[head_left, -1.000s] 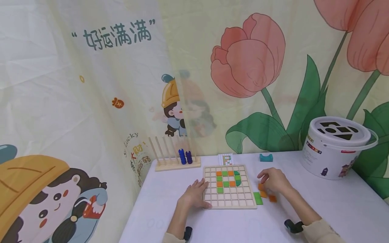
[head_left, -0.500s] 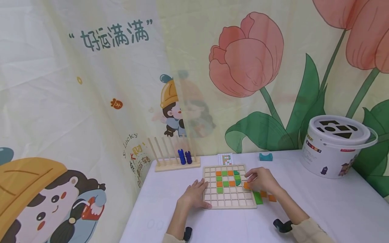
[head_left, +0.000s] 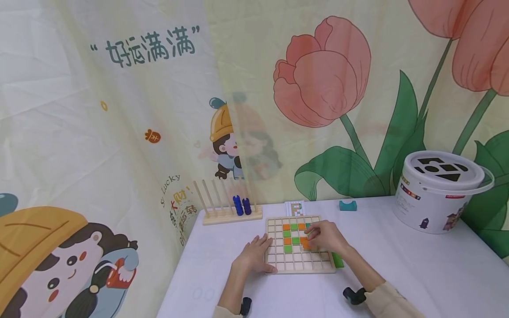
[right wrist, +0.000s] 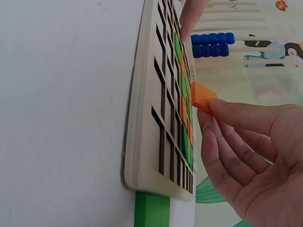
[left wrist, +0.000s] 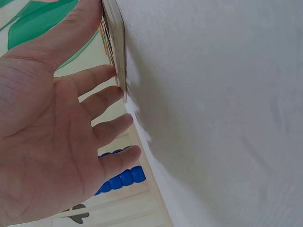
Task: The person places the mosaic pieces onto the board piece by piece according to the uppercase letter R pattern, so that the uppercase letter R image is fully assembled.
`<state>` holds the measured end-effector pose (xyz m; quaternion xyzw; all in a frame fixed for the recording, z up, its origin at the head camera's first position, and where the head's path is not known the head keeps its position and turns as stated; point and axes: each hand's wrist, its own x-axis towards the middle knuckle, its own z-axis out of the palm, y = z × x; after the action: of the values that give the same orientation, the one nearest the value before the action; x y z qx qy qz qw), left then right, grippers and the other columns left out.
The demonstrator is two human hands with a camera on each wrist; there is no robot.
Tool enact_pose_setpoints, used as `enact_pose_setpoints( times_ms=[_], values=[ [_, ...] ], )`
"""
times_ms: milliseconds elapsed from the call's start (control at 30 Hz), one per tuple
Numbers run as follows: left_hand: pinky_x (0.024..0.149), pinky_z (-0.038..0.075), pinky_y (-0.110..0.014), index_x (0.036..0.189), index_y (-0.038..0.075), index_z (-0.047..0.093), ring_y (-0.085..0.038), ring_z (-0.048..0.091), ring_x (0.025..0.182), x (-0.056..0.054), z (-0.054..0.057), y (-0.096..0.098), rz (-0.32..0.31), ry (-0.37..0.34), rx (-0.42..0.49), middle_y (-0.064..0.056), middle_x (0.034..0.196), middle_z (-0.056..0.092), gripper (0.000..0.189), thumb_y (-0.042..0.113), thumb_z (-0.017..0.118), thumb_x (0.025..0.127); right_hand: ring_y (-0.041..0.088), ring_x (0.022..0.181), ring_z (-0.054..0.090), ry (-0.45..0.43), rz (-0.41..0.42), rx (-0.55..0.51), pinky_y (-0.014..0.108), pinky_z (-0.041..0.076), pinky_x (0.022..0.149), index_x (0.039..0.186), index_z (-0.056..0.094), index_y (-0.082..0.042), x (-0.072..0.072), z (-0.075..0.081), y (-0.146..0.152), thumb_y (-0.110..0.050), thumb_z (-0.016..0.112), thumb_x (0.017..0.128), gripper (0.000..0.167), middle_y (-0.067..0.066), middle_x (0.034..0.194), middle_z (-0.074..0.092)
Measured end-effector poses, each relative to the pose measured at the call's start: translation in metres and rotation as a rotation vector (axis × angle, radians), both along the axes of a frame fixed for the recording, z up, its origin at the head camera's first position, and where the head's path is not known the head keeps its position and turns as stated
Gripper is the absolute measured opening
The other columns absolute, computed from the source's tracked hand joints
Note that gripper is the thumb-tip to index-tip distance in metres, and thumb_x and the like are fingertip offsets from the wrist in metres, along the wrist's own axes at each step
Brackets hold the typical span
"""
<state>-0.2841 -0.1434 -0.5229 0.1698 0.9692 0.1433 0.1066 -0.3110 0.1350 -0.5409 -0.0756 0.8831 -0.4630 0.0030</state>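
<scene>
My left hand rests at the left edge of a wooden grid board. In the left wrist view its fingers are extended and touch the board's side. Between thumb and fingers, my right hand pinches an orange square tile, held over the right part of the grid. Orange, light green and dark green tiles sit in the grid's cells, among them a light green tile. The right hand covers some of them in the head view. Green tiles lie against the board's right side.
Behind the board stands a small pattern card. A wooden peg rack with blue and dark blue beads is at the back left. A teal block and a white lidded bucket stand at the back right.
My right hand has picked up an orange tile from the table right of the board and carried it left over the grid. The left hand has stayed in place.
</scene>
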Motion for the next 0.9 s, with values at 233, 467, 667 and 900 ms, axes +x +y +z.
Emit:
enact_pose_setpoints(
  times_ms=[233, 467, 667, 900],
  values=[
    [0.124, 0.030, -0.057, 0.155, 0.011, 0.050, -0.036, 0.031, 0.155, 0.000, 0.000, -0.001, 0.001, 0.008, -0.012, -0.011, 0.166, 0.039, 0.096, 0.044, 0.092, 0.075, 0.013, 0.073, 0.067, 0.024, 0.061, -0.053, 0.027, 0.059, 0.065, 0.099, 0.078, -0.003, -0.001, -0.004, -0.021, 0.005, 0.085, 0.080, 0.022, -0.002, 0.077, 0.071],
    [0.124, 0.030, -0.057, 0.156, 0.011, 0.049, -0.036, 0.031, 0.155, 0.000, -0.001, 0.000, -0.003, 0.006, -0.002, -0.012, 0.166, 0.039, 0.097, 0.044, 0.092, 0.076, 0.012, 0.072, 0.066, 0.041, 0.053, -0.034, 0.025, 0.058, 0.065, 0.095, 0.077, -0.004, -0.003, -0.007, -0.033, 0.009, 0.084, 0.079, 0.022, -0.003, 0.075, 0.070],
    [0.125, 0.030, -0.057, 0.156, 0.011, 0.049, -0.036, 0.031, 0.155, 0.000, 0.000, 0.001, -0.005, 0.005, -0.001, -0.012, 0.166, 0.039, 0.097, 0.044, 0.092, 0.076, 0.013, 0.072, 0.064, 0.028, 0.034, -0.006, 0.026, 0.058, 0.065, 0.091, 0.077, -0.008, -0.004, -0.010, -0.036, 0.007, 0.084, 0.080, 0.020, -0.004, 0.075, 0.069],
    [0.125, 0.029, -0.057, 0.155, 0.011, 0.049, -0.037, 0.031, 0.155, 0.000, 0.000, -0.001, -0.005, -0.004, 0.008, -0.012, 0.166, 0.039, 0.096, 0.043, 0.092, 0.076, 0.012, 0.071, 0.062, 0.084, 0.061, 0.066, 0.025, 0.058, 0.065, 0.090, 0.077, -0.011, -0.001, -0.011, -0.038, 0.007, 0.084, 0.080, 0.022, -0.007, 0.075, 0.068]
  ],
)
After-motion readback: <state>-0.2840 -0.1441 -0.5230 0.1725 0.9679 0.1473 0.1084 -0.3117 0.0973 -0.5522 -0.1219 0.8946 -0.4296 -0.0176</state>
